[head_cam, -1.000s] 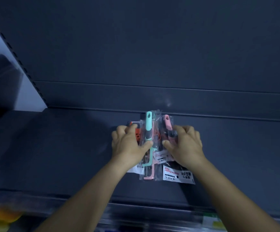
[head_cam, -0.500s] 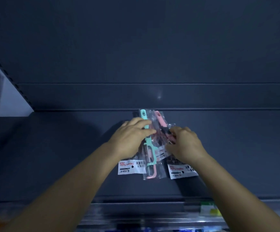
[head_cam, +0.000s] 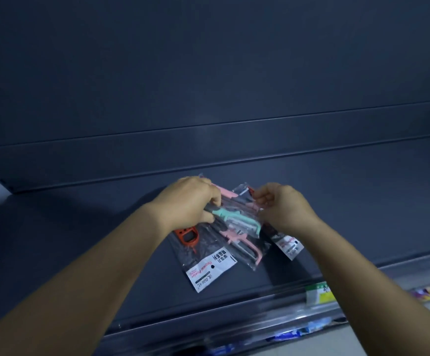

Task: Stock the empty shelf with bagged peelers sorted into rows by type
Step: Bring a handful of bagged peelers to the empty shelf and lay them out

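Counts: two hands, left hand (head_cam: 187, 201) and right hand (head_cam: 283, 206). Bagged peelers visible by colour: one mint peeler (head_cam: 234, 218), two pink (head_cam: 242, 242), one orange peeler (head_cam: 188, 235). Two white header cards (head_cam: 210, 273). One shelf (head_cam: 362, 201). One green price tag (head_cam: 320, 292).

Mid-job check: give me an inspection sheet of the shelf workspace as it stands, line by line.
Surface: dark shelf, bare apart from one pile of bags.
Job's things: bagged peelers overlap unsorted; mint peeler on top, pink peeler beneath, orange peeler at left, label-end bag at right.
Clutter: nothing seen.
Hands: left hand grips the pile's far end; right hand pinches a bag's edge.
Cables: nothing seen.
Surroundings: green price tag on the shelf's front rail; blurred goods below.
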`<state>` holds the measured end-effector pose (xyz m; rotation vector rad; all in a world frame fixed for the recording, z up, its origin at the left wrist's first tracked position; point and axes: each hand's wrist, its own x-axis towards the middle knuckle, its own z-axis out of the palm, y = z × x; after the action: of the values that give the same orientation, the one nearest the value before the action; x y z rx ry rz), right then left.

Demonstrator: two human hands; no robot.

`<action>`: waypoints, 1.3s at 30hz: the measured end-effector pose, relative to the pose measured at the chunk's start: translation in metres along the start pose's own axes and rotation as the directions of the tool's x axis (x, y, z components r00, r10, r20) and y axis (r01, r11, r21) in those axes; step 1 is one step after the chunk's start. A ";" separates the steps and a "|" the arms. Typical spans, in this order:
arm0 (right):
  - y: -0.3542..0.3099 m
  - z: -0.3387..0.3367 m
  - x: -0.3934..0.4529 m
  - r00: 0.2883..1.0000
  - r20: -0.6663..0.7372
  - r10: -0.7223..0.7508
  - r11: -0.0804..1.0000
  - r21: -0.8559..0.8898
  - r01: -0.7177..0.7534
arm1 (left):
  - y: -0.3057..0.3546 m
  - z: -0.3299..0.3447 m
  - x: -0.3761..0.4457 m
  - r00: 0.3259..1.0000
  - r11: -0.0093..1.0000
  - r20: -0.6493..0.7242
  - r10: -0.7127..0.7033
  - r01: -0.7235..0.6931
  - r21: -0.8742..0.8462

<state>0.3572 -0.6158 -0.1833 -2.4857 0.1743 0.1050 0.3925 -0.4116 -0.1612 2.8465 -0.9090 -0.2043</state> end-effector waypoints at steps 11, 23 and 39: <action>0.037 -0.041 0.032 0.976 -0.059 -0.208 0.976 0.048 0.211 | 0.035 -0.012 0.038 0.999 0.999 -0.034 -0.034 0.033 -0.011; 0.106 -0.066 0.128 0.939 -0.179 -0.293 0.955 -0.005 0.297 | 0.073 0.010 0.117 0.953 0.953 -0.104 -0.284 0.269 -0.139; 0.130 -0.089 0.132 0.980 -0.094 -0.176 0.953 0.233 0.194 | 0.105 0.039 0.172 0.877 0.922 -0.296 -0.377 0.325 -0.211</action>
<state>0.4713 -0.7854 -0.2060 -2.2510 -0.0168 -0.0812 0.4654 -0.6011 -0.1954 2.7541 -0.2889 0.1598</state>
